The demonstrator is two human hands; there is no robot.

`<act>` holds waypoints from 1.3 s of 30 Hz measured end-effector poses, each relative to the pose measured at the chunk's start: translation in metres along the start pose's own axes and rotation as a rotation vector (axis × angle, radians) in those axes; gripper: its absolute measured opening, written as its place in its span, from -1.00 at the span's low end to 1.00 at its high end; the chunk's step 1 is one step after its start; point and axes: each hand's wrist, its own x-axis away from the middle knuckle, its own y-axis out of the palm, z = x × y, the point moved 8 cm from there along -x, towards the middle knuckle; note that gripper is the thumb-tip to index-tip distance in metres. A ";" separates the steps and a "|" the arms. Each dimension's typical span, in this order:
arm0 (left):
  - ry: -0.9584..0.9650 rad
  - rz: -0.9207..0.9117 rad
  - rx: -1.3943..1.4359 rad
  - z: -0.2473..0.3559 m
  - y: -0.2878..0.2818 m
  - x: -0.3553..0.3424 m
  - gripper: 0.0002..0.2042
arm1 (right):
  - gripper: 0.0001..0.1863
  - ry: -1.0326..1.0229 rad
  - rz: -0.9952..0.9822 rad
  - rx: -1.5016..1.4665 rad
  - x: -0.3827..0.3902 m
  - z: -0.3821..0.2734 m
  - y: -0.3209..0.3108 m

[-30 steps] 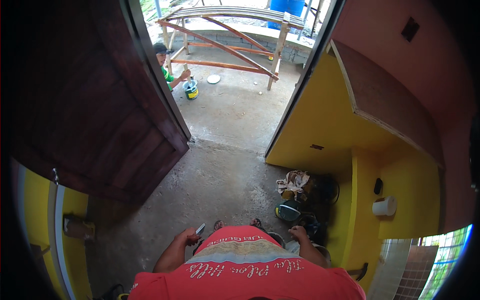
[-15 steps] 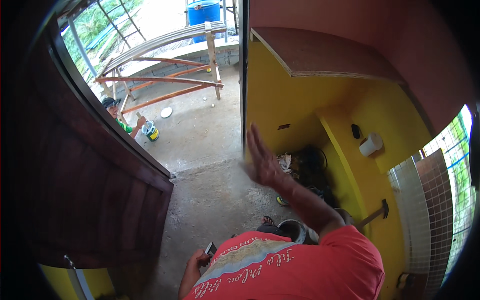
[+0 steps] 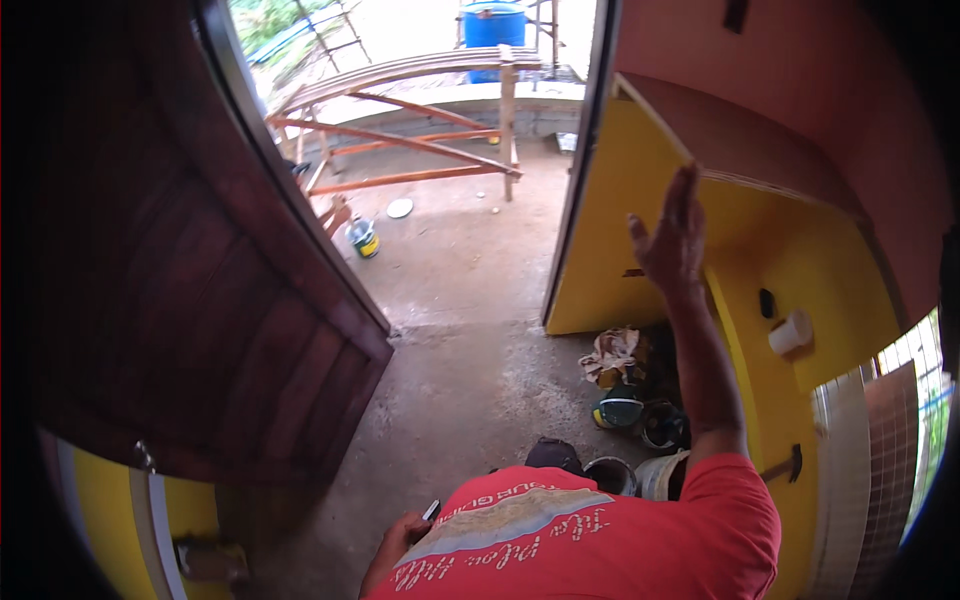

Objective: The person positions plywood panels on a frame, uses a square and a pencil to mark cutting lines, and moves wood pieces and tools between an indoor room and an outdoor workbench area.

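My right hand is raised at arm's length on the right, in front of the yellow wall and the edge of a brown board shelf. Its fingers are stretched out, the thumb stands apart, and nothing is in it. Low beside my red shirt, my left hand is closed around a small phone, of which only the upper end shows. Beyond the doorway, a co-worker's hand is next to an open paint can; the door hides most of that person.
A dark wooden door stands open on the left. Buckets, a green paint can and crumpled rags sit by the right wall. A hammer and white cup are further right. Outside stands a wooden trestle.
My right hand has swung up and to the right. My left hand still holds the phone. The view has shifted, and the door now hides more of the co-worker.
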 end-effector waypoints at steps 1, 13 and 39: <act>-0.052 -0.026 -0.077 -0.004 0.001 -0.005 -0.78 | -0.09 -0.004 0.055 -0.024 0.001 -0.003 -0.006; -0.233 -0.201 -0.481 -0.003 -0.013 -0.123 -0.79 | -0.27 -0.240 -0.593 -0.792 0.140 -0.161 0.112; -0.097 -0.068 -0.586 0.389 -0.043 -0.288 -0.78 | -0.56 0.620 -1.344 -0.573 0.260 -0.029 0.541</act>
